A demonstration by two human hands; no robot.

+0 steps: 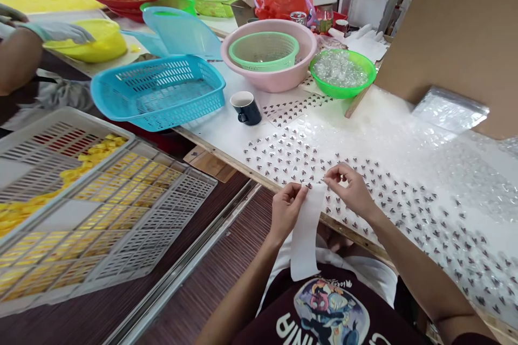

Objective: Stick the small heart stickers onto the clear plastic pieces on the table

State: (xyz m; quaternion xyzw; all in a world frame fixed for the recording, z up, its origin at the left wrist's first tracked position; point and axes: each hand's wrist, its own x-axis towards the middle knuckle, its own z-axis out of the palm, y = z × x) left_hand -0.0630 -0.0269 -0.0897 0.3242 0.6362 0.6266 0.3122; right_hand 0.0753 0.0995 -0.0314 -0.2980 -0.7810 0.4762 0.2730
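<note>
My left hand (pixel 288 210) is closed, pinching the upper left corner of a narrow white paper strip (pixel 305 242). The strip hangs down in front of my shirt, and a small dark mark shows at its top by my thumb. At the strip's upper right corner my right hand (pixel 348 187) is closed in a pinch; what lies between its fingertips is too small to make out. Just beyond both hands, many small clear pieces with dark printed marks (pixel 388 194) lie in rows across the white tabletop (pixel 364 124).
A dark mug (pixel 247 109) stands near the blue basket (pixel 162 91). Behind are a pink basin (pixel 267 82) and a green bowl of clear pieces (pixel 342 70). Crates with yellow pieces (pixel 133 188) sit at left. A co-worker's gloved hand (pixel 65 31) is over a yellow bowl (pixel 101 46).
</note>
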